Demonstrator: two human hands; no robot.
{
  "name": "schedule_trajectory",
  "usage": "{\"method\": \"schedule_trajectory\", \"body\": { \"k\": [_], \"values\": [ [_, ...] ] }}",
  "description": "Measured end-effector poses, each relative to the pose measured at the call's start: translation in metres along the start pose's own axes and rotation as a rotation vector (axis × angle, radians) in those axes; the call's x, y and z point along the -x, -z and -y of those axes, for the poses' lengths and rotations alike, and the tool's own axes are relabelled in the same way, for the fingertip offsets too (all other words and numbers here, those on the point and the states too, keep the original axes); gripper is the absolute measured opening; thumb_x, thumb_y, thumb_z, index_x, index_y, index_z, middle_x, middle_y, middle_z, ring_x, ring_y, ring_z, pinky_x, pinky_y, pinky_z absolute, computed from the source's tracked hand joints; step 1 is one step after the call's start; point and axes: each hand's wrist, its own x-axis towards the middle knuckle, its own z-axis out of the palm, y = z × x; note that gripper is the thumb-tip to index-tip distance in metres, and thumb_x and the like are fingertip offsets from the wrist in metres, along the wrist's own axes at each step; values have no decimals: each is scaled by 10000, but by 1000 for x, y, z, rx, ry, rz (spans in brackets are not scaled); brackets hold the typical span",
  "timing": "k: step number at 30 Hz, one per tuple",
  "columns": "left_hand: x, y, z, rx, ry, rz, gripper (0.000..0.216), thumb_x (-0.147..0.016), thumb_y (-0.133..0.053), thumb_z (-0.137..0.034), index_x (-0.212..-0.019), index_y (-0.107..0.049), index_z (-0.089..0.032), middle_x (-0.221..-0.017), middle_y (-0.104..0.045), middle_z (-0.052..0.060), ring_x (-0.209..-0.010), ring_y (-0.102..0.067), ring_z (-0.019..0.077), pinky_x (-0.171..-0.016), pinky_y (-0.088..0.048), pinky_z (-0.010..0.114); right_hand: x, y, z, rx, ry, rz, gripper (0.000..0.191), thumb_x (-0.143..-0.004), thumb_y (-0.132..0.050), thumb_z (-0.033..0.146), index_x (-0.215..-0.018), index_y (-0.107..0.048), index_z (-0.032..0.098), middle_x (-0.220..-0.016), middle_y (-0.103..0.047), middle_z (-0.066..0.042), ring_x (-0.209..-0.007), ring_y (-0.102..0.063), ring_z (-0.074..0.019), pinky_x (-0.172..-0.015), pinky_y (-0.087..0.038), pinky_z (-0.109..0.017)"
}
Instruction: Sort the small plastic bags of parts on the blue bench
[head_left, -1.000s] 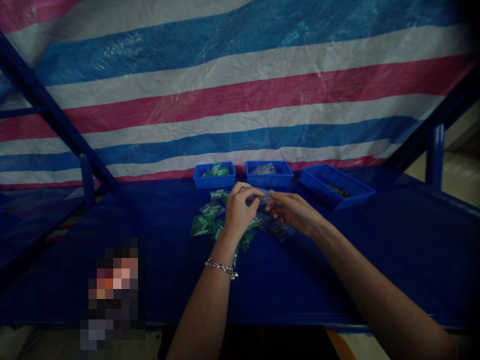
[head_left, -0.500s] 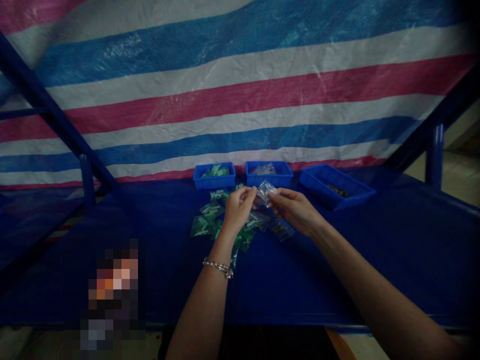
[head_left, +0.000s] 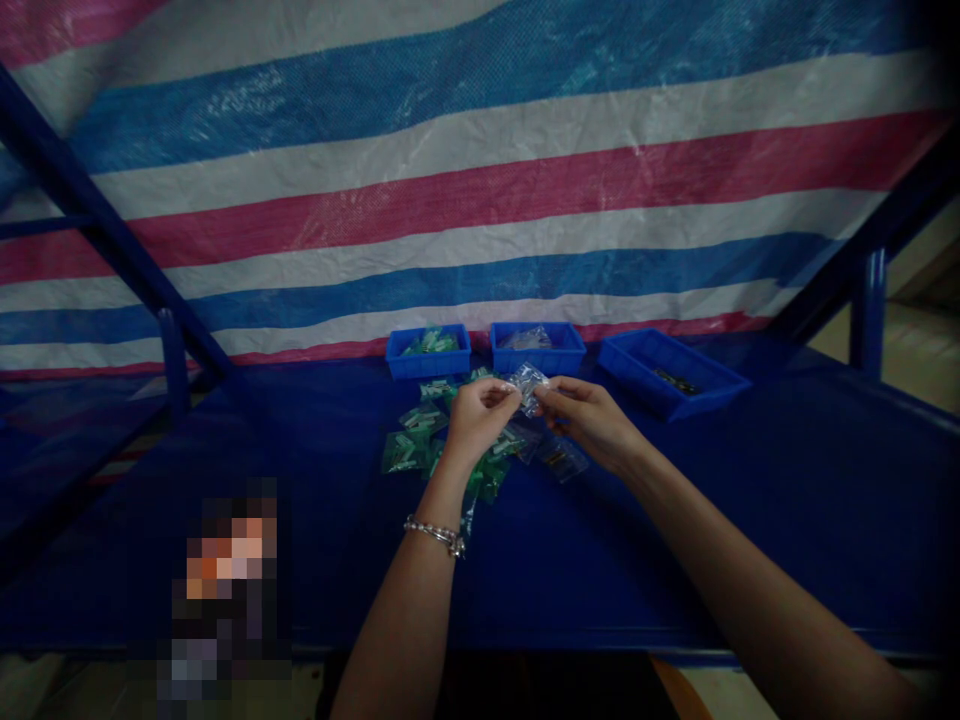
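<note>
Nearest of all, two bare forearms came in over the blue table (head_left: 337, 490), one beaded bracelet (head_left: 435, 535) round the left wrist. Just beyond, a loose heap of green packets (head_left: 406, 452): at least five, overlapping too much for a full count, small pale pieces inside, any print on them too small to read! To their right, two clear zip bags (head_left: 564, 460) lay on the tabletop, the nearer one with slim dark pieces in it.

And there, above the heap, was the action: one clear plastic bag (head_left: 528, 386), crinkled and shining, held between both hands. The left hand (head_left: 481, 412) pinched its left edge between thumb and forefinger; the right hand (head_left: 589, 415) pinched the right edge, its other fingers curled underneath.

Farther back, three blue bins! The left bin (head_left: 428, 367) held green packets, the middle bin (head_left: 538, 364) clear bags, and the right bin (head_left: 706, 400), set at an angle, a few small dark and brassy pieces. Behind everything, a tarp (head_left: 480, 190) striped in white, blue and red filled the view between two slanting dark-blue bars (head_left: 124, 225).
</note>
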Motion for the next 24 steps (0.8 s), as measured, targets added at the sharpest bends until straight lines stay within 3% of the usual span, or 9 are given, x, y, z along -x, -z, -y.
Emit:
{"method": "schedule_trajectory", "body": {
  "k": [12, 24],
  "values": [
    [1, 2, 3, -4, 46, 84, 163, -638, -645, -240, -697, -621, -90, -638, -612, 44, -552, -519, 89, -538, -391, 210, -2, 1, -3, 97, 67, 33, 287, -610, -688, 415, -725, -599, 168, -599, -572, 8, -488, -451, -86, -455, -292, -228],
    [2, 1, 2, -55, 34, 81, 114, -658, -618, -202, -674, -611, -90, -637, -603, 40, -554, -509, 88, -530, -376, 204, -1, -1, -2, 131, 81, 23, 296, -607, -687, 425, -715, -603, 162, -594, -570, 3, -485, -454, -87, -453, -308, -225]
  ]
}}
